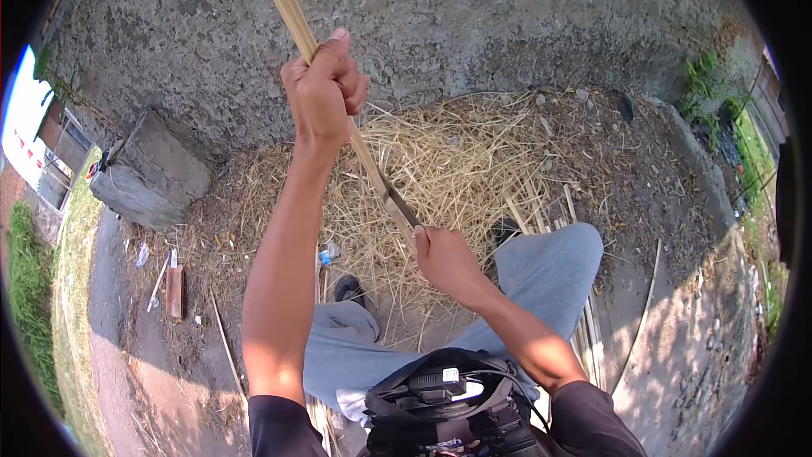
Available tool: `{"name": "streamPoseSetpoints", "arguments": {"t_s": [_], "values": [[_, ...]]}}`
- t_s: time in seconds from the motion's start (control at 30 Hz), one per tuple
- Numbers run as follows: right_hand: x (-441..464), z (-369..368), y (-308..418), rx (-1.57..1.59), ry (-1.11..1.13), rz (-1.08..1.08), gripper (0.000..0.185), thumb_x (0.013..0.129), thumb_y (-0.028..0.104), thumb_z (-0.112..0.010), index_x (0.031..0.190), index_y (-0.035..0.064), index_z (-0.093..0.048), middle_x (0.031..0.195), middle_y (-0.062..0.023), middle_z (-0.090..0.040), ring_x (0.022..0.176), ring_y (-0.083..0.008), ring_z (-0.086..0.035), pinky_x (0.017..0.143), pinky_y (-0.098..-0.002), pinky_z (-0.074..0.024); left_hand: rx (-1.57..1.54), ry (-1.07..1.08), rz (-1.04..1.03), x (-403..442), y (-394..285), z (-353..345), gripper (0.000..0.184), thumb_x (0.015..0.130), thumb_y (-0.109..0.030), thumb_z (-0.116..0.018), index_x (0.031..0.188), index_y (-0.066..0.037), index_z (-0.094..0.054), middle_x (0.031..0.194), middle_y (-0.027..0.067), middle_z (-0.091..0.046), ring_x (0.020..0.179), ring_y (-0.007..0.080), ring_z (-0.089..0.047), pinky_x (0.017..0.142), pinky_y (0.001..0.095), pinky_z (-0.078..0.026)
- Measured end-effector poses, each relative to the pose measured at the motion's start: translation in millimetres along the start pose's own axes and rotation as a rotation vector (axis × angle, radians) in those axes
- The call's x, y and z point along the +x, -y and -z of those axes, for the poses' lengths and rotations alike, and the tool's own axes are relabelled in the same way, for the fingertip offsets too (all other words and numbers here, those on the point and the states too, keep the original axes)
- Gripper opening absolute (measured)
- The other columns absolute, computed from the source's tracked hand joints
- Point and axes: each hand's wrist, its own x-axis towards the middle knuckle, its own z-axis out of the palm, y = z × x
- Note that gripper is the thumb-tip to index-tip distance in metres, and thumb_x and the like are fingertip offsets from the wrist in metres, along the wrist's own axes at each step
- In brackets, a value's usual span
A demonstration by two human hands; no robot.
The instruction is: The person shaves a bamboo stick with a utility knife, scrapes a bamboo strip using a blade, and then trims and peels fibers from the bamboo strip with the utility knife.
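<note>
My left hand (pixel 326 89) is wrapped round a long, pale bamboo strip (pixel 288 4), held up at a slant. The strip runs from the top of the view down toward my right hand (pixel 448 264). That hand is closed round the handle of a knife (pixel 401 205), and the handle is mostly hidden by my fingers. The dark blade lies against the lower part of the strip. Beneath both hands spreads a heap of thin bamboo shavings (pixel 440 152).
A rough grey wall (pixel 474 17) rises in front of me. To the left stands a concrete block (pixel 156 171). Several bamboo strips (pixel 589 338) lie under and beside my bent right leg (pixel 545 275). A brick piece (pixel 174 291) and litter lie on the dirt.
</note>
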Motion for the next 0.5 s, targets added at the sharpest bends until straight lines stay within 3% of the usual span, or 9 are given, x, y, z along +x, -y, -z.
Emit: {"name": "streamPoseSetpoints", "arguments": {"t_s": [0.07,0.1,0.17,0.27,0.3,0.33,0.4,0.43,0.5], "values": [[-2,-7,-8,-0.088,-0.070,0.040,0.039,0.098,0.023,-0.043,0.079,-0.0048,-0.062,0.056,-0.0203,-0.058,0.051,-0.0368,-0.059,0.054,-0.0486,-0.0476,-0.030,0.022,0.003,1,-2,-2,0.047,0.092,-0.019,-0.055,0.054,-0.015,-0.029,0.044,-0.0033,-0.024,0.036,0.0072,-0.020,0.036,0.0283,-0.013],[3,-6,-16,-0.090,-0.054,0.038,0.039,0.098,0.023,-0.043,0.079,-0.0048,-0.062,0.056,-0.0203,-0.058,0.051,-0.0368,-0.059,0.054,-0.0486,-0.0476,-0.029,0.007,0.008,1,-1,-2,0.047,0.092,-0.019,-0.055,0.054,-0.015,-0.029,0.044,-0.0033,-0.024,0.036,0.0072,-0.020,0.036,0.0283,-0.013],[20,12,-12,0.490,0.200,-0.375,0.042,0.100,0.026,-0.040,0.082,-0.0045,-0.061,0.050,-0.0067,-0.051,0.042,-0.0207,-0.050,0.047,-0.0412,-0.0449,0.008,0.040,0.015,2,-2,-6,0.047,0.092,-0.018,-0.055,0.053,-0.015,-0.029,0.044,-0.0029,-0.024,0.036,0.0073,-0.020,0.036,0.0285,-0.013],[34,42,-1,0.814,0.348,-0.543,0.041,0.101,0.027,-0.039,0.085,-0.0030,-0.062,0.052,0.0024,-0.042,0.043,-0.0102,-0.039,0.045,-0.0354,-0.0409,-0.071,0.063,0.105,11,-1,-1,0.047,0.092,-0.018,-0.055,0.053,-0.015,-0.029,0.044,-0.0025,-0.024,0.035,0.0075,-0.020,0.036,0.0285,-0.013],[33,40,6,0.561,0.230,-0.395,0.039,0.100,0.025,-0.041,0.086,-0.0046,-0.063,0.051,-0.0065,-0.049,0.041,-0.0209,-0.047,0.049,-0.0408,-0.0430,-0.075,0.061,0.104,13,2,-1,0.047,0.092,-0.018,-0.055,0.053,-0.015,-0.029,0.044,-0.0025,-0.024,0.035,0.0075,-0.020,0.036,0.0285,-0.013],[33,40,13,0.558,0.231,-0.399,0.039,0.100,0.025,-0.041,0.086,-0.0046,-0.063,0.051,-0.0065,-0.049,0.041,-0.0209,-0.047,0.049,-0.0408,-0.0430,-0.059,0.076,0.103,13,4,-5,0.049,0.093,-0.021,-0.054,0.054,-0.016,-0.026,0.045,-0.0033,-0.022,0.037,0.0072,-0.018,0.037,0.0284,-0.011],[31,44,31,0.108,0.005,0.057,0.037,0.100,0.023,-0.042,0.086,-0.0043,-0.063,0.049,-0.0077,-0.045,0.039,-0.0167,-0.042,0.043,-0.0356,-0.0387,-0.041,0.090,0.107,12,6,-9,0.051,0.094,-0.024,-0.054,0.054,-0.017,-0.022,0.046,-0.0042,-0.020,0.038,0.0070,-0.016,0.038,0.0282,-0.010],[30,49,43,0.112,-0.027,0.050,0.035,0.098,0.020,-0.045,0.083,-0.0053,-0.063,0.048,-0.0146,-0.047,0.041,-0.0247,-0.048,0.050,-0.0398,-0.0410,-0.033,0.102,0.093,12,6,-10,0.052,0.094,-0.024,-0.054,0.054,-0.017,-0.022,0.046,-0.0041,-0.020,0.038,0.0072,-0.017,0.038,0.0281,-0.010],[26,47,47,0.073,-0.074,0.076,0.034,0.098,0.020,-0.046,0.083,-0.0052,-0.063,0.050,-0.0166,-0.050,0.044,-0.0282,-0.052,0.051,-0.0414,-0.0425,-0.023,0.105,0.095,11,6,-10,0.052,0.094,-0.024,-0.054,0.054,-0.016,-0.022,0.046,-0.0040,-0.020,0.038,0.0074,-0.017,0.038,0.0279,-0.010]]}}
